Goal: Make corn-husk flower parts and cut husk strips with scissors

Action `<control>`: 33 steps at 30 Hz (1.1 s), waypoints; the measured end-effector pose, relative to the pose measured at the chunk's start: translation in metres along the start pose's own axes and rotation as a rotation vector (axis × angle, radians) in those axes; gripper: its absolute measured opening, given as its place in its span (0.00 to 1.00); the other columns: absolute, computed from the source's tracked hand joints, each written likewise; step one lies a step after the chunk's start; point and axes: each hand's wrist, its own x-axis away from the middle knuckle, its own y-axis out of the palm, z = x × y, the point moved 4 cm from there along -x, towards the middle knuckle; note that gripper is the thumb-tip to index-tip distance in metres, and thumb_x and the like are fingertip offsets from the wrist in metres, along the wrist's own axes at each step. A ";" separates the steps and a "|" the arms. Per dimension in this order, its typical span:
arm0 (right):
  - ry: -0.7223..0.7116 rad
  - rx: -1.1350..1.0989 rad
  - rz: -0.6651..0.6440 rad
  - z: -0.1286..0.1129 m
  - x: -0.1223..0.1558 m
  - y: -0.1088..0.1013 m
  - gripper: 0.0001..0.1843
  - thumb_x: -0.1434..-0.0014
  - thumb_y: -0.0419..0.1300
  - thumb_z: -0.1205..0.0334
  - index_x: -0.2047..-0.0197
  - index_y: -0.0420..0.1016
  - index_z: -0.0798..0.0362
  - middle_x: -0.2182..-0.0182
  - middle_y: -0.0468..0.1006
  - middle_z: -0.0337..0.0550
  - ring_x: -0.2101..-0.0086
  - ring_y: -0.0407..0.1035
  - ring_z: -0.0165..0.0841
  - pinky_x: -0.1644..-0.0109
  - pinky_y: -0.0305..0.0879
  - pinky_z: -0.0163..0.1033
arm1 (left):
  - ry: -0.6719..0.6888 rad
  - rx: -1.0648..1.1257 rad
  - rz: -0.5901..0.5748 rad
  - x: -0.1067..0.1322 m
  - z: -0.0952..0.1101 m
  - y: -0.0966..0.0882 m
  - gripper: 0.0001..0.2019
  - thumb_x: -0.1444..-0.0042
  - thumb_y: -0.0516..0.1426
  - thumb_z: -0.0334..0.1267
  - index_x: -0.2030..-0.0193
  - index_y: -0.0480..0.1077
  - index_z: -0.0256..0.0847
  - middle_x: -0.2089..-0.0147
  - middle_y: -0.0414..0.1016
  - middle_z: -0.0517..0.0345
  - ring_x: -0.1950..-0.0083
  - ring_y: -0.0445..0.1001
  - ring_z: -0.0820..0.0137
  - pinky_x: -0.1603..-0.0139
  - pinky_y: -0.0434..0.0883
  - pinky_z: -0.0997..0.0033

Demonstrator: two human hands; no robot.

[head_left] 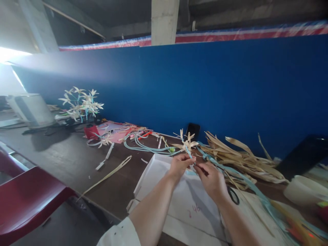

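Note:
Between my two hands is a craft flower (189,146) with pale, dried-husk petals and a light blue wrapped stem. My left hand (181,164) pinches the stem just below the petals. The fingers of my right hand (208,176) are closed at the lower end of the stem, close beside the left fingertips; exactly what they pinch is partly hidden. Beneath both hands lies an opened white cardboard box (176,205) with red handwriting on it. Right of my hands, a pile of dried husks (235,157) rests by a light blue strip (246,179).
A finished-looking bunch of pale flowers (82,104) stands at the left near a white kettle (33,111). Blue cord (143,148), pink paper (116,136) and a black phone (193,131) lie along the blue partition (205,85). Scissors (233,195) are at the right, a red chair (33,198) at left.

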 end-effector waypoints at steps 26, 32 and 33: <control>0.539 -0.720 -0.197 0.001 0.001 0.016 0.16 0.54 0.66 0.48 0.75 0.76 0.55 0.82 0.69 0.36 0.80 0.57 0.26 0.74 0.55 0.34 | -0.013 -0.071 -0.054 0.000 0.003 -0.002 0.17 0.60 0.65 0.49 0.73 0.74 0.34 0.75 0.70 0.58 0.78 0.59 0.80 0.76 0.55 0.76; 0.573 -0.772 -0.220 -0.001 0.002 0.019 0.19 0.55 0.64 0.45 0.74 0.77 0.54 0.80 0.72 0.39 0.80 0.59 0.27 0.76 0.55 0.35 | -0.002 -0.070 -0.020 0.001 0.007 -0.003 0.18 0.60 0.64 0.50 0.72 0.74 0.34 0.76 0.70 0.58 0.77 0.60 0.79 0.75 0.56 0.76; 0.568 -0.778 -0.210 0.000 0.002 0.019 0.18 0.54 0.64 0.45 0.74 0.77 0.54 0.79 0.72 0.39 0.80 0.59 0.28 0.75 0.56 0.35 | 0.002 -0.072 -0.014 0.002 0.008 -0.002 0.18 0.60 0.64 0.50 0.71 0.74 0.34 0.75 0.70 0.58 0.77 0.60 0.79 0.75 0.56 0.76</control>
